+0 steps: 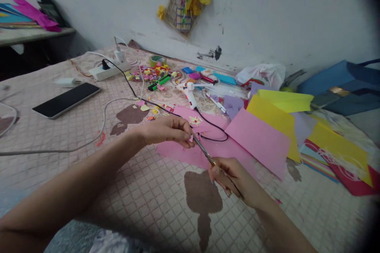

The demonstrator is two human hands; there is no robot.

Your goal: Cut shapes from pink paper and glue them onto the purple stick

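Note:
Between the fingertips of my left hand [175,131] is a small piece of pink paper [191,138], pinched tight. My right hand [233,178] is closed around the handles of a pair of scissors [203,150], whose blades point up and left to the pink piece. Whether the blades are parted is hard to make out. Beneath both hands lies a larger sheet of pink paper [181,154] with small cut scraps on it. A white hot glue gun [190,95] rests just beyond, its black cord looping over the pink sheet.
Coloured paper sheets [261,138] are spread at the right, near a blue bag [341,87]. A pile of small paper flowers [151,73], a green cutter [158,83] and tape [157,60] lie at the back. On the left are a phone [67,100], power strip [109,70] and trailing cables.

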